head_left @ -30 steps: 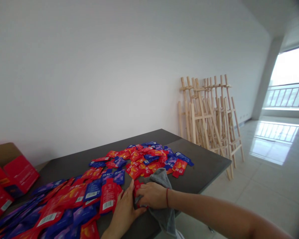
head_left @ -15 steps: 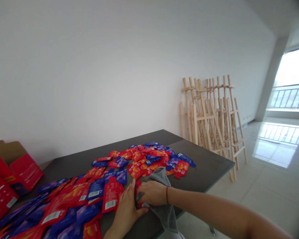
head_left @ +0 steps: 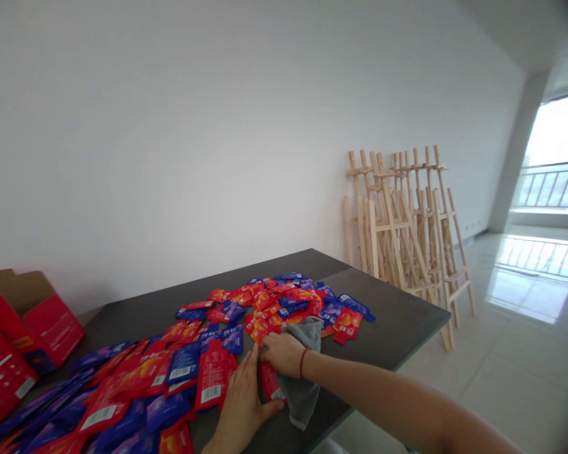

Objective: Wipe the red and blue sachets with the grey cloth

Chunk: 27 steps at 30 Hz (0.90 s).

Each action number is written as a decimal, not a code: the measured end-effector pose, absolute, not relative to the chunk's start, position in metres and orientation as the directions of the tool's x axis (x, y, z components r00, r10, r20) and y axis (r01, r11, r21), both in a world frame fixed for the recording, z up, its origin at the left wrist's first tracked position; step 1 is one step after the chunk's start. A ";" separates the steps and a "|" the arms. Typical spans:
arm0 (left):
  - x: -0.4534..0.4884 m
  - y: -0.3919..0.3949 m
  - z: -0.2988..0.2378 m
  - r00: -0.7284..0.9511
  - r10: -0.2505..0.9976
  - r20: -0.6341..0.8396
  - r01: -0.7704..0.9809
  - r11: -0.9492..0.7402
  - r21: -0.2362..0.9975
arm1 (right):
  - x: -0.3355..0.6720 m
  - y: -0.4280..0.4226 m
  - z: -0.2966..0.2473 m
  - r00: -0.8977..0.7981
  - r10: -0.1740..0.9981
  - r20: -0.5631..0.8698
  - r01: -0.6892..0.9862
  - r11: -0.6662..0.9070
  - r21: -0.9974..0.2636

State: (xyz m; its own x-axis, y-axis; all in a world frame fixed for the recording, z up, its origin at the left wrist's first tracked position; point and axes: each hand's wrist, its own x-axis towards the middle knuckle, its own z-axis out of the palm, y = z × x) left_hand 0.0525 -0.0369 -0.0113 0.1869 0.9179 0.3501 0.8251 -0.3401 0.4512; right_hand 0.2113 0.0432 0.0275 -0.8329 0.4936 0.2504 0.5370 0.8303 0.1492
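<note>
My left hand [head_left: 240, 403] lies flat and open on the dark table [head_left: 397, 328], its fingers against a red packet [head_left: 269, 381] and the edge of the packet heap. My right hand [head_left: 281, 353], with a red cord at the wrist, presses down on a grey cloth [head_left: 301, 388] with its fingers curled over it. The cloth lies on the table near its front edge, beside the red packet. Several red and blue packets [head_left: 274, 301] are strewn over the table beyond and to the left of both hands.
Red cartons [head_left: 33, 334] with open cardboard flaps stand at the far left of the table. Several wooden easels [head_left: 402, 221] lean against the white wall to the right. Past them a shiny tiled floor [head_left: 515, 353] runs toward a bright window with a railing.
My right hand has slid with the grey cloth away from me, further onto the table. A red packet now lies uncovered between my hands. The view has shifted slightly.
</note>
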 end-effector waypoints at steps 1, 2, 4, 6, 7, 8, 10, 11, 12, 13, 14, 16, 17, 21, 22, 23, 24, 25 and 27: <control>0.053 -0.037 -0.011 0.187 0.918 0.350 0.828 -0.339 0.446 | 0.209 0.045 0.027 -0.822 0.513 0.247 0.555 0.819 0.145; 0.053 -0.038 -0.011 0.186 0.919 0.347 0.833 -0.335 0.441 | 0.207 0.047 0.026 -0.812 0.530 0.243 0.570 0.809 0.140; 0.053 -0.038 -0.009 0.180 0.926 0.332 0.843 -0.319 0.434 | 0.206 0.049 0.025 -0.795 0.558 0.239 0.595 0.793 0.128; 0.054 -0.039 -0.007 0.173 0.936 0.307 0.854 -0.298 0.427 | 0.206 0.050 0.024 -0.778 0.582 0.236 0.618 0.778 0.117; 0.054 -0.040 -0.006 0.170 0.941 0.292 0.860 -0.286 0.423 | 0.207 0.050 0.024 -0.773 0.590 0.234 0.624 0.773 0.112; 0.054 -0.040 -0.005 0.167 0.947 0.276 0.866 -0.275 0.417 | 0.209 0.049 0.024 -0.770 0.594 0.232 0.628 0.771 0.108; 0.054 -0.040 -0.003 0.161 0.957 0.242 0.880 -0.251 0.404 | 0.214 0.048 0.025 -0.771 0.595 0.228 0.627 0.772 0.104; 0.054 -0.040 -0.002 0.158 0.961 0.227 0.886 -0.239 0.396 | 0.217 0.046 0.025 -0.773 0.593 0.227 0.624 0.774 0.103; 0.054 -0.040 -0.001 0.157 0.965 0.212 0.892 -0.231 0.389 | 0.221 0.045 0.026 -0.776 0.589 0.227 0.620 0.778 0.102; 0.055 -0.040 0.000 0.158 0.967 0.198 0.896 -0.225 0.382 | 0.226 0.043 0.026 -0.780 0.583 0.227 0.614 0.783 0.102; 0.055 -0.041 0.001 0.160 0.969 0.187 0.900 -0.221 0.376 | 0.231 0.042 0.025 -0.786 0.575 0.227 0.607 0.789 0.101; 0.056 -0.041 0.004 0.166 0.971 0.171 0.906 -0.219 0.362 | 0.242 0.038 0.024 -0.799 0.557 0.229 0.587 0.804 0.094; 0.056 -0.042 0.005 0.173 0.971 0.166 0.909 -0.222 0.353 | 0.247 0.036 0.023 -0.805 0.547 0.229 0.576 0.813 0.087; 0.056 -0.044 0.012 0.221 0.964 0.146 0.914 -0.257 0.315 | 0.264 0.027 0.020 -0.821 0.517 0.243 0.543 0.839 0.049; 0.056 -0.044 0.014 0.232 0.963 0.137 0.915 -0.264 0.306 | 0.267 0.024 0.020 -0.823 0.512 0.247 0.537 0.842 0.045; 0.056 -0.044 0.015 0.240 0.962 0.127 0.917 -0.268 0.297 | 0.269 0.021 0.020 -0.825 0.506 0.250 0.531 0.846 0.043; 0.056 -0.045 0.016 0.245 0.962 0.117 0.919 -0.269 0.289 | 0.272 0.017 0.020 -0.830 0.499 0.250 0.524 0.851 0.043; 0.056 -0.045 0.017 0.247 0.963 0.109 0.921 -0.269 0.282 | 0.274 0.013 0.021 -0.836 0.490 0.246 0.514 0.856 0.045; 0.056 -0.045 0.018 0.248 0.963 0.101 0.926 -0.267 0.268 | 0.279 0.005 0.021 -0.853 0.465 0.237 0.489 0.870 0.053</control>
